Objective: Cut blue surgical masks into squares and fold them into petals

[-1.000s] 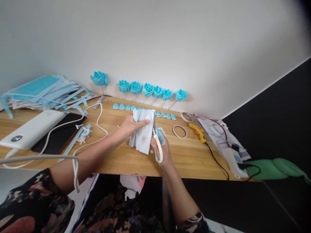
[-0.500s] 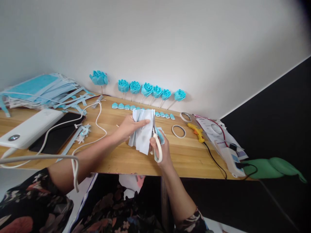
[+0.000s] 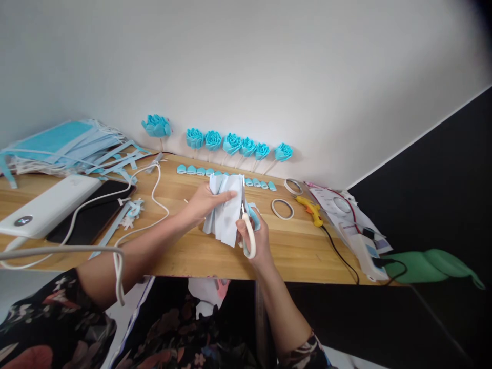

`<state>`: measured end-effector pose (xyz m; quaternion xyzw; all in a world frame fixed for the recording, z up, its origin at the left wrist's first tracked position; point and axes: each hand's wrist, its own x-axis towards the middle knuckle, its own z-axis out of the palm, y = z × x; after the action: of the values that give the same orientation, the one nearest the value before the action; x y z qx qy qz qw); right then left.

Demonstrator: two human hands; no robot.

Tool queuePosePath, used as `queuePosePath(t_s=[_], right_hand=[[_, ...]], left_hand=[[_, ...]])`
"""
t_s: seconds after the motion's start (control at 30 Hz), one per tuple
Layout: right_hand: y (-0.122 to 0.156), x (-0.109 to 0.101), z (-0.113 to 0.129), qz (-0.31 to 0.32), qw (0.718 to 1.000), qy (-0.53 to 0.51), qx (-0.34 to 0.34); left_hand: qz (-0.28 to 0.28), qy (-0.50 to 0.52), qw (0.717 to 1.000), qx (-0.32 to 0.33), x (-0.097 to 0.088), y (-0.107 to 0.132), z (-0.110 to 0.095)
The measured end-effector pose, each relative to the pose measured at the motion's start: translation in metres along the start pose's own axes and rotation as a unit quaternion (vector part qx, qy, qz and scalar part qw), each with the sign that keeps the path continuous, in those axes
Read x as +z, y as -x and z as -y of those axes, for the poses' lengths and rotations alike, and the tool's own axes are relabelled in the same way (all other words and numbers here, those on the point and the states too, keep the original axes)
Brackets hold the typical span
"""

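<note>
A pale pleated sheet (image 3: 228, 218) is pinched above the table (image 3: 307, 246) by the left hand (image 3: 202, 201); scissors (image 3: 249, 237), gripped in the right hand (image 3: 258, 234), are set at its edge; seven blue flowers (image 3: 232, 143) are finished; a stack of masks (image 3: 57, 143) is left uncut.

A single camera, worn on the person's head, looks forward and down across the bench (image 3: 300, 248). It sits close. Both forearms enter from the bottom edge, and the left hand (image 3: 200, 202) and right hand (image 3: 258, 234) meet at mid-frame, where the pleated sheet (image 3: 228, 215) and scissors (image 3: 249, 240) lie. The bench's front edge crosses the lower half, with floral-print clothing (image 3: 49, 328) below it. The far edge meets the white wall (image 3: 269, 77), which fills the upper half. The wide view reaches a power bank (image 3: 49, 205) at the left margin and a glue gun (image 3: 312, 207) right of centre.
</note>
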<state>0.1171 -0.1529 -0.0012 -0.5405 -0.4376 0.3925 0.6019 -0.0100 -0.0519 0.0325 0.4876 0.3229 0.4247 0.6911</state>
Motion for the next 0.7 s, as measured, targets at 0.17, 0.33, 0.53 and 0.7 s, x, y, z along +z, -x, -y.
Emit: queuePosePath(t_s=[0.17, 0.33, 0.53, 0.7], right_hand=[[0.0010, 0.0012, 0.0038, -0.006, 1.000, -0.001, 0.006], [0.0007, 0.0029, 0.0042, -0.013, 0.999, -0.015, 0.026], [0.0029, 0.0012, -0.0006, 0.012, 0.999, -0.009, 0.039], [0.0035, -0.0005, -0.0001, 0.043, 0.999, -0.029, 0.013]], left_hand=[[0.000, 0.004, 1.000, -0.014, -0.0002, 0.0004, -0.0005], [0.003, -0.002, 1.000, -0.005, -0.0001, 0.0002, 0.0010], [-0.003, -0.008, 1.000, 0.027, -0.0002, -0.0007, 0.0002], [0.017, -0.025, 0.999, 0.017, -0.0006, -0.0003, 0.0008]])
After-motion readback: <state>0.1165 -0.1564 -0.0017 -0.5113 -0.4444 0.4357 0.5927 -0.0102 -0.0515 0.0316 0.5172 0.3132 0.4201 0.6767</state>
